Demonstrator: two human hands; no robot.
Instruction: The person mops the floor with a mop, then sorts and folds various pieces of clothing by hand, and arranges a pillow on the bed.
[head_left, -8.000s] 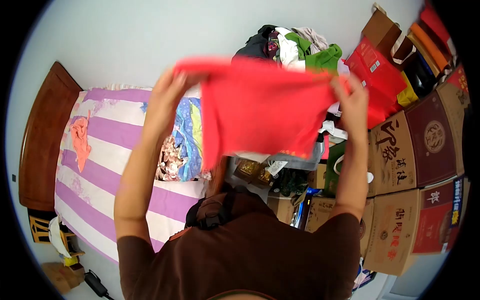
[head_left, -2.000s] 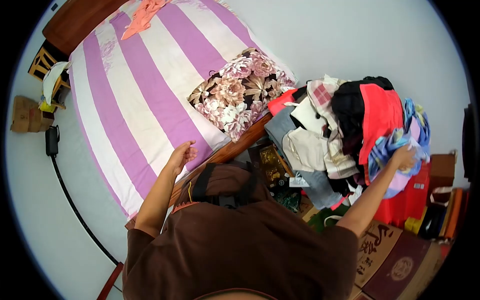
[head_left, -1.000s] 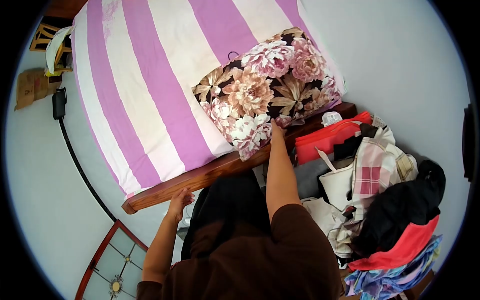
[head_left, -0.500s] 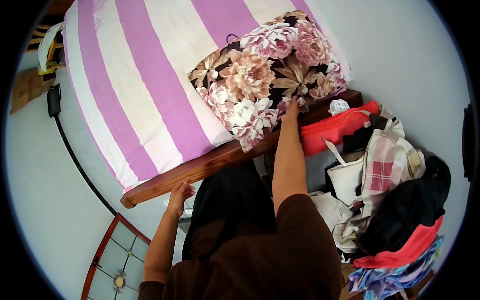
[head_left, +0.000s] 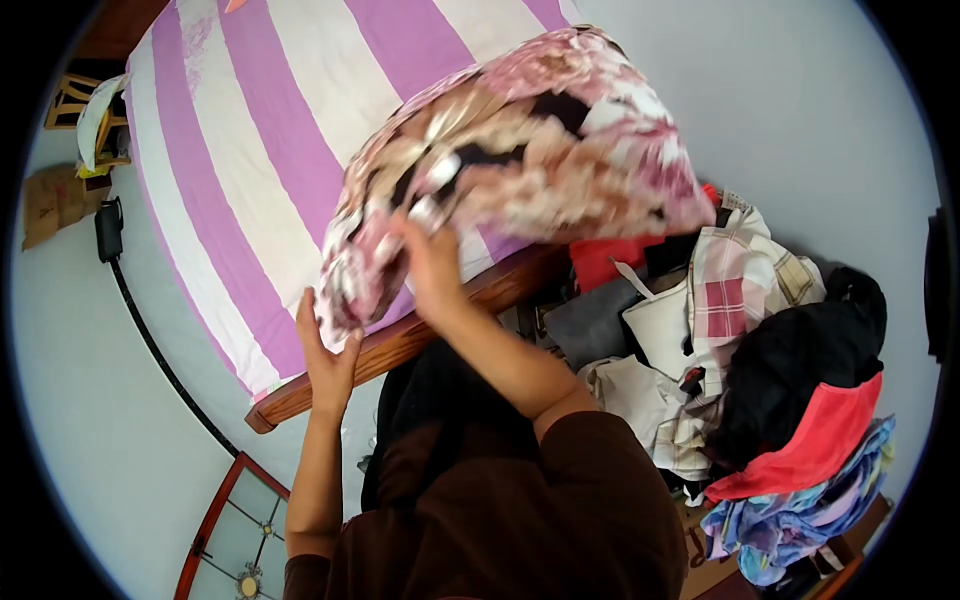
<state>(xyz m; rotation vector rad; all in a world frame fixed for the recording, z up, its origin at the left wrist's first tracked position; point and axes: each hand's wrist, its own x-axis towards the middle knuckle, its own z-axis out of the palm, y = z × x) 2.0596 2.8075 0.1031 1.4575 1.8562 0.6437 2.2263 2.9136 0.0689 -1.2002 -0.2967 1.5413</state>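
A floral pillow [head_left: 520,150] with pink, white and tan blooms on black is blurred by motion and lifted over the bed's edge. My right hand [head_left: 432,268] grips its lower edge near the left end, the fingers partly smeared. At the pillow's drooping left corner is my left hand [head_left: 328,365], thumb and fingers spread to either side of it. Whether those fingers touch the fabric is hard to tell. Beneath lies a bed sheet [head_left: 285,150] with purple and white stripes.
A wooden bed rail [head_left: 375,355] runs just in front of my body. To the right, a heap of clothes [head_left: 790,350] stands against the wall [head_left: 800,120]. A red-framed glass panel [head_left: 240,530] is at lower left, with a black cord [head_left: 170,350] above it.
The pillow has risen off the bed and swung, its left corner now further left. My right hand has moved left with it, and my left hand has come up to that corner.
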